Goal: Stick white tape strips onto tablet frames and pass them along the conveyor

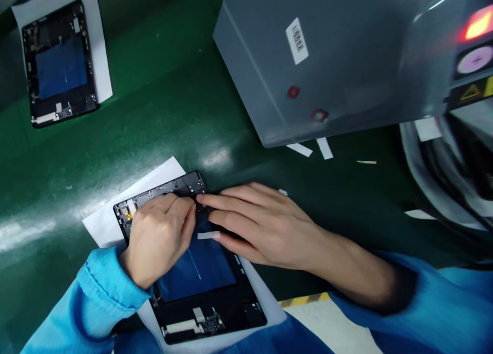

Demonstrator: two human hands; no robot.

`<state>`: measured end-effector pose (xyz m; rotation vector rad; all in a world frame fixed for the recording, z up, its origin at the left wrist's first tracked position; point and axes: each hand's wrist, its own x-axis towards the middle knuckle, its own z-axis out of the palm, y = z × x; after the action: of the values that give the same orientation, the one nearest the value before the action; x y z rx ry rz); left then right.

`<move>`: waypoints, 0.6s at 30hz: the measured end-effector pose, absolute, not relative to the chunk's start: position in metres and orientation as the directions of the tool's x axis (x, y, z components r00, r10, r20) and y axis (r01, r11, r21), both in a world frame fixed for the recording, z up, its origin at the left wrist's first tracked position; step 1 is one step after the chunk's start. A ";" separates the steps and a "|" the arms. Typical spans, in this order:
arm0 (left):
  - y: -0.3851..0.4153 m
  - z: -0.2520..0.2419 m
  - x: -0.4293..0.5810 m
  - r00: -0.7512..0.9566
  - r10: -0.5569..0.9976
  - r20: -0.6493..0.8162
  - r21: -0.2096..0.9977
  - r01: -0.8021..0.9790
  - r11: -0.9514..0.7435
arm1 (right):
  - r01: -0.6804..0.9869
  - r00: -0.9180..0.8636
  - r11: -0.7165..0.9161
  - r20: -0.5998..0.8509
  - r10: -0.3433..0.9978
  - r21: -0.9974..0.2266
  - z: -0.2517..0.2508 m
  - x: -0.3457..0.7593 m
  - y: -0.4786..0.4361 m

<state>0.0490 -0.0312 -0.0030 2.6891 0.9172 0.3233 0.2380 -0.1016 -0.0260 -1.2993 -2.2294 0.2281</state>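
An open tablet housing (244,297), with a blue film (204,272) over its middle, is laid at a slant on a white paper sheet (106,220) at the near edge of the green counter (162,102). Its upper part is covered by the left hand (157,236), whose fingers are curled in towards the thumb; whether anything is pinched in that grip cannot be told. The right hand (262,228) is reached in from the side with its fingers loosely extended, and its topmost fingertip is brought close beside the left fingertips. A short white strip (208,235) is seen at the tip of its lowest digit; whether it is gripped or only stuck there cannot be told. A second tablet housing (59,63) is set on another sheet (99,61) at the far left. The far right is occupied by a grey machine (346,61), beside which white scraps (324,148) are scattered.
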 end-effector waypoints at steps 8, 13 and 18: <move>-0.030 -0.002 0.047 0.774 0.627 0.087 0.351 0.565 -0.747 | 0.798 -0.439 0.541 0.359 0.824 -0.265 -0.022 0.236 -0.105; -0.031 0.000 0.044 0.805 0.582 0.114 0.272 0.538 -0.798 | 0.809 -0.436 0.529 0.341 0.833 -0.256 -0.021 0.234 -0.105; -0.035 -0.002 0.039 0.885 0.424 0.192 0.114 0.409 -0.906 | 0.756 -0.405 0.515 0.329 0.853 -0.403 -0.023 0.237 -0.103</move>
<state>0.0391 -0.0349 -0.0017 2.9813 0.6590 0.3278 0.2366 -0.1027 -0.0228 -1.3136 -2.2638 0.2596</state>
